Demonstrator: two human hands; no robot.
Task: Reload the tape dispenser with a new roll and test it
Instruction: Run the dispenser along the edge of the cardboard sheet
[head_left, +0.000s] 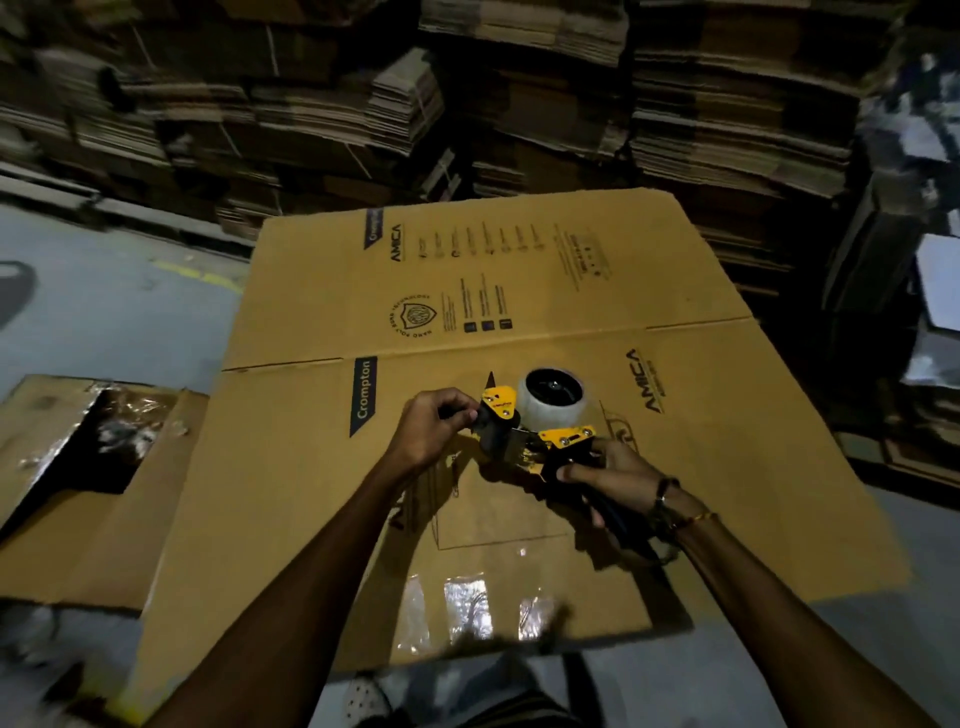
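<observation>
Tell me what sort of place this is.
Probably a carton warehouse or packing area: tall stacks of flattened cardboard fill the background, a flattened printed carton lies on the concrete floor, and the hands hold a tape dispenser.

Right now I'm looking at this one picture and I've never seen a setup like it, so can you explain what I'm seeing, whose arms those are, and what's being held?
There is no machine here. The single picture comes from a camera worn on a person's head, looking down at their own arms. The right hand grips the black handle of a yellow and black tape dispenser. A roll of clear tape sits on it. The left hand pinches the dispenser's front end. Beneath lies a flattened cardboard box on the floor, an open box beside it, and stacks of cardboard behind.
</observation>
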